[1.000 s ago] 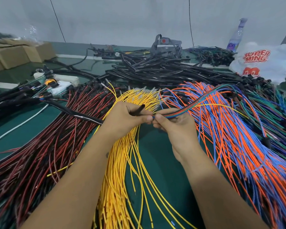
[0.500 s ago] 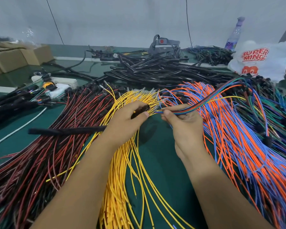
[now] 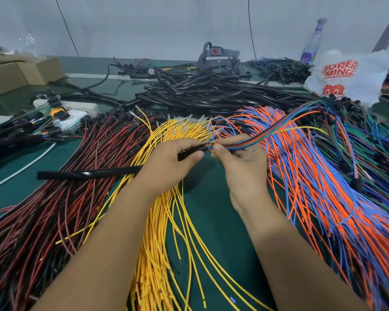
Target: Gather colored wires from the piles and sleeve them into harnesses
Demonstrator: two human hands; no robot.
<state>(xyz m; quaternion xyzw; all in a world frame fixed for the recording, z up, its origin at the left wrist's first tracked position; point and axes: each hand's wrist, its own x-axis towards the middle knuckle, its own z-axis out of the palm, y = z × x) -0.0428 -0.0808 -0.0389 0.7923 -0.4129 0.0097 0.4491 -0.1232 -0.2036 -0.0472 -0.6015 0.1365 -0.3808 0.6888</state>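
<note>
My left hand point(image 3: 166, 162) grips one end of a black sleeve tube point(image 3: 88, 173), whose length runs out leftward over the red and black wire pile point(image 3: 54, 198). My right hand point(image 3: 236, 158) pinches a bundle of mixed coloured wires point(image 3: 267, 135), its tips meeting the tube's open mouth between my two hands. The bundle arcs up and right over the orange and blue wire pile point(image 3: 323, 198). A yellow wire pile point(image 3: 166, 243) fans out beneath my forearms on the green table point(image 3: 213, 198).
A heap of black tubes point(image 3: 211, 93) lies behind. Green and blue wires with black connectors point(image 3: 368, 142) are at the right. A white printed bag point(image 3: 346, 75) and bottle point(image 3: 312, 43) stand far right, cardboard boxes point(image 3: 14, 72) far left, a white power strip point(image 3: 76, 106) left.
My hands drew together again after parting slightly, so the wire tips now sit at the tube's mouth. The sleeve's free end stays stretched left over the red wires.
</note>
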